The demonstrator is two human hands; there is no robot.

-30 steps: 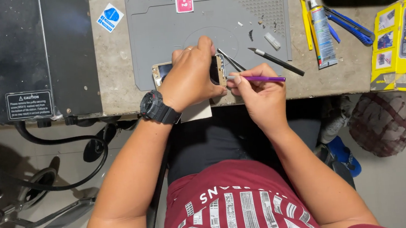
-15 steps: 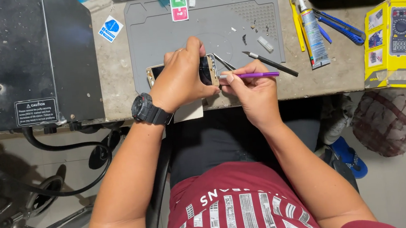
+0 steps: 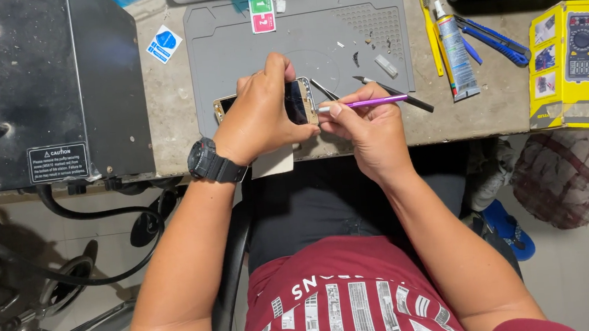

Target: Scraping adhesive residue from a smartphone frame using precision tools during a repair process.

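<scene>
A gold-edged smartphone with a dark screen (image 3: 296, 101) lies at the near edge of a grey rubber work mat (image 3: 228, 50), pressed down under the left hand (image 3: 258, 119), whose fingers wrap over it. The right hand (image 3: 365, 124), just beside it, pinches a thin purple pen-shaped tool (image 3: 367, 101), its tip at the phone's right end. Beyond the right hand lie a black-handled screwdriver (image 3: 402, 96), a glue tube (image 3: 457, 59) and a yellow multimeter box (image 3: 577, 63).
</scene>
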